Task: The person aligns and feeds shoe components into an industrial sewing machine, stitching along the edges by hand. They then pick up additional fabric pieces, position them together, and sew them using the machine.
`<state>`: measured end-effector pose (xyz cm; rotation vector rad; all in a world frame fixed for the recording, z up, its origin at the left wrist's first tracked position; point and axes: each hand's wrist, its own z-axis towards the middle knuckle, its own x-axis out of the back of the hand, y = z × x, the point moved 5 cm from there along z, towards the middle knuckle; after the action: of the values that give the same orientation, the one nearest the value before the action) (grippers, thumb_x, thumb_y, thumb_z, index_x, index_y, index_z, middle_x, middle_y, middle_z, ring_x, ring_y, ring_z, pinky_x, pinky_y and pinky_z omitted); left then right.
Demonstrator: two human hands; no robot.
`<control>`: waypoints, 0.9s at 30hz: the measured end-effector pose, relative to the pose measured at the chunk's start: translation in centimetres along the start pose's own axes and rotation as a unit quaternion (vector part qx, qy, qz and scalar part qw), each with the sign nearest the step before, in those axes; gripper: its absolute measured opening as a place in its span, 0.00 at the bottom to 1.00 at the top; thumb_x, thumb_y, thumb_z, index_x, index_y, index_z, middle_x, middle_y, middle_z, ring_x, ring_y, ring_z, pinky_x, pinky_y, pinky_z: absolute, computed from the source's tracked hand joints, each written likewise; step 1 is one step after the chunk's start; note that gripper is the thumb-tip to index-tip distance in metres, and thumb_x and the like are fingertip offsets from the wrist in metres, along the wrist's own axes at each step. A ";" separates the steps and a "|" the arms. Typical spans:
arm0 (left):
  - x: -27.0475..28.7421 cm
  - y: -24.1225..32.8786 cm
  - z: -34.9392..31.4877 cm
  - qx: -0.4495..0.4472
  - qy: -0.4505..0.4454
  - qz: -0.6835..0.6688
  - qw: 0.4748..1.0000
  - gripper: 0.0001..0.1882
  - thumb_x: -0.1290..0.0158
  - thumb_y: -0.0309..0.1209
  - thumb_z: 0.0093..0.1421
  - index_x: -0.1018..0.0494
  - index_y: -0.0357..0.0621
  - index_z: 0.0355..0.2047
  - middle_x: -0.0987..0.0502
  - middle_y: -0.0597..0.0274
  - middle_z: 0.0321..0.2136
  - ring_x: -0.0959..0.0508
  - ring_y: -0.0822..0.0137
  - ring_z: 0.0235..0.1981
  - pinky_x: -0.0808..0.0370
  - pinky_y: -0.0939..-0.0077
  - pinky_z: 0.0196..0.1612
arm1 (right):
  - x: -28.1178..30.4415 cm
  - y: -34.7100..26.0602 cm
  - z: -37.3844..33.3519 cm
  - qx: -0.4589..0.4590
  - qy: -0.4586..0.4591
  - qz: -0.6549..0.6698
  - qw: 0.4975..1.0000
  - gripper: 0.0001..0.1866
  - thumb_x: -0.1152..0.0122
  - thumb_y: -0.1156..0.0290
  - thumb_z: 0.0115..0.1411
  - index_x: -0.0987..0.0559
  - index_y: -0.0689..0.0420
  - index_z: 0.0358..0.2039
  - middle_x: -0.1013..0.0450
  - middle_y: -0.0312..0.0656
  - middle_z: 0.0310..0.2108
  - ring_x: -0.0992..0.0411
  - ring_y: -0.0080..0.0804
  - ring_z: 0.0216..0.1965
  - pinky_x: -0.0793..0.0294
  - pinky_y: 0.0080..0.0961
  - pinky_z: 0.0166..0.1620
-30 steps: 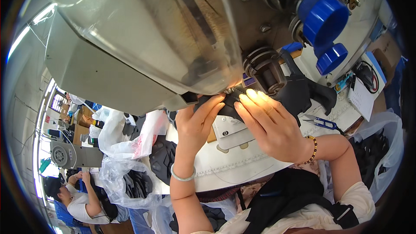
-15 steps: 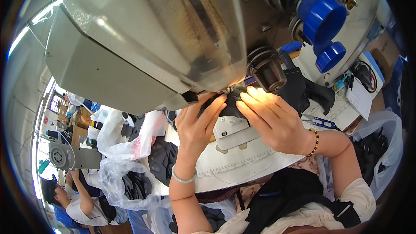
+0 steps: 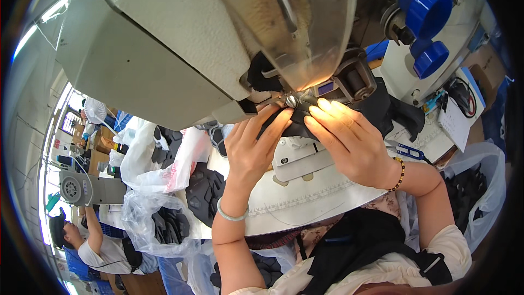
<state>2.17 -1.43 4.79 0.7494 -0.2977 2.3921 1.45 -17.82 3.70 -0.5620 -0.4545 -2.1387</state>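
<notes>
The sewing machine's head [image 3: 180, 38] fills the top of the view, with a small metal presser foot [image 3: 291, 101] lit by a lamp. Beneath that foot runs a black workpiece [image 3: 401, 110], perhaps fabric or leather, which spreads out to the right. My left hand [image 3: 252, 142] pinches the workpiece just left of the foot, thumb and forefinger close together. On the right side, my right hand [image 3: 352, 145] has its fingers together and bent, gripping the same piece near the foot. What lies under both palms is hidden.
Blue-handled snips [image 3: 405, 151] lie on the white table [image 3: 305, 207] to the right. Dark cut pieces [image 3: 204, 194] and clear plastic bags [image 3: 144, 213] crowd the left. Another bag [image 3: 486, 158] of dark pieces stands far right. A co-worker [image 3: 101, 246] sits at another machine.
The view has shifted, so the machine head sits higher and the presser foot shows more plainly. Both hands keep their hold on the black workpiece beside the foot.
</notes>
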 end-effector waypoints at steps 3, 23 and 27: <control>0.4 -0.8 -0.1 0.002 -0.031 -0.007 1.000 0.14 0.37 0.27 0.47 0.19 0.47 0.37 0.21 0.63 0.37 0.22 0.64 0.33 0.27 0.75 0.35 | 0.0 0.1 0.0 0.001 -0.004 0.005 1.000 0.18 0.43 0.75 0.48 0.24 0.69 0.42 0.28 0.50 0.42 0.28 0.43 0.47 0.29 0.35 0.52; 1.4 -0.6 0.7 0.124 -0.157 -0.154 0.968 0.26 0.49 0.19 0.41 0.20 0.49 0.43 0.24 0.58 0.42 0.26 0.58 0.45 0.33 0.68 0.50 | 0.4 3.1 0.2 -0.010 0.036 0.053 0.998 0.13 0.39 0.73 0.47 0.20 0.57 0.37 0.27 0.39 0.38 0.26 0.36 0.44 0.26 0.29 0.48; 1.6 -0.6 0.5 0.147 -0.166 -0.149 0.964 0.28 0.52 0.20 0.36 0.19 0.47 0.41 0.25 0.57 0.41 0.26 0.59 0.46 0.34 0.69 0.50 | 0.3 2.9 0.4 -0.014 0.036 0.069 0.997 0.13 0.39 0.73 0.47 0.20 0.57 0.37 0.27 0.39 0.38 0.26 0.35 0.44 0.26 0.29 0.48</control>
<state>1.73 -0.33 6.18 1.2428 0.0411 2.0416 3.75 -19.50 4.52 -0.5159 -0.3375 -2.0277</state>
